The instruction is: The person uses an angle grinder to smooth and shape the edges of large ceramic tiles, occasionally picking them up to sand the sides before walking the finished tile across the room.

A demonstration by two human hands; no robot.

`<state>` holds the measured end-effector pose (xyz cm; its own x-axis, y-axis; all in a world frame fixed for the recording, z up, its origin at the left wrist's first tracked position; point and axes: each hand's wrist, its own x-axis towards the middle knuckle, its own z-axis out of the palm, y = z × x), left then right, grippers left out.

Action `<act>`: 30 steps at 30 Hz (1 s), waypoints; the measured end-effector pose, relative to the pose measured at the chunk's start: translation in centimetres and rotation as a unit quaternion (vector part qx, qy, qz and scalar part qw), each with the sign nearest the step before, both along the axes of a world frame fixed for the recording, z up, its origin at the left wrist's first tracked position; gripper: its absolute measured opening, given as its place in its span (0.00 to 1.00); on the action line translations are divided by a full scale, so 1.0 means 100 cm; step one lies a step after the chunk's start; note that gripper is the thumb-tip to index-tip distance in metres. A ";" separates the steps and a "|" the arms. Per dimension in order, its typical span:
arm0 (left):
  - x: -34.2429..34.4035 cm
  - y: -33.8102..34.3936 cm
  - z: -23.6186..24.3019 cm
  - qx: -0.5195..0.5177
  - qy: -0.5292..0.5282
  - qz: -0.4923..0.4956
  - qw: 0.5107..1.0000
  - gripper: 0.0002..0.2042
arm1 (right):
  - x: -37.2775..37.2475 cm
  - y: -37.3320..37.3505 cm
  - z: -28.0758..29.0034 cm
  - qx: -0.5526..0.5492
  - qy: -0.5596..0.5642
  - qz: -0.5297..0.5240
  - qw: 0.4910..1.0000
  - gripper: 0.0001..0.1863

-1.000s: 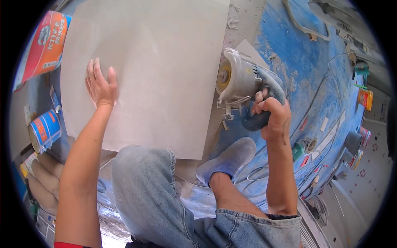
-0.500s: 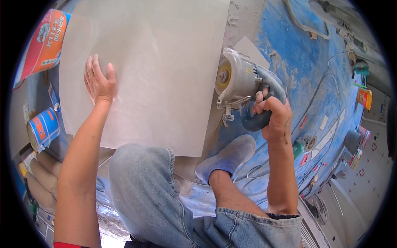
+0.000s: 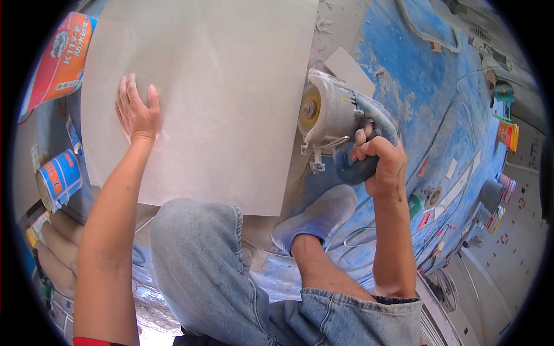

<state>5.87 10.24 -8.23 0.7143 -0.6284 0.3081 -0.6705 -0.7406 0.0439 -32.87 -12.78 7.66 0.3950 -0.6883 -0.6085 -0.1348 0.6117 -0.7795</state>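
Right of the tile: the grinder [image 3: 332, 124] sits just beside the tile's right edge, yellow disc facing it
right hand [image 3: 382, 164]: fist wrapped tight round the grinder's blue handle
left hand [image 3: 137, 111]: flat, fingers spread, pressing the pale tile [image 3: 219, 98] on its left part
tile: lies flat on the floor, long edge running near to far
nearer hand: the right one, no contest

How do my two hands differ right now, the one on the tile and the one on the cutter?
The left hand lies flat and open, palm down on the large pale tile; the right hand is curled shut around the handle of the handheld tile cutter. The left hand rests well inside the tile's left part, while the right hand is off the tile, beside its right edge over the blue floor covering. Both are bare.
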 end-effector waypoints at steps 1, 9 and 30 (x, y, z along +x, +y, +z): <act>-0.001 -0.001 0.001 0.002 -0.002 0.001 1.000 0.30 | 0.000 0.000 0.000 0.000 0.001 0.000 1.000 0.08; -0.001 -0.001 0.001 0.008 -0.008 0.003 1.000 0.30 | -0.001 0.004 0.002 0.013 0.000 -0.023 1.000 0.05; 0.000 0.000 0.000 0.009 0.003 0.011 1.000 0.30 | -0.011 0.012 0.002 0.030 0.011 0.005 0.999 0.08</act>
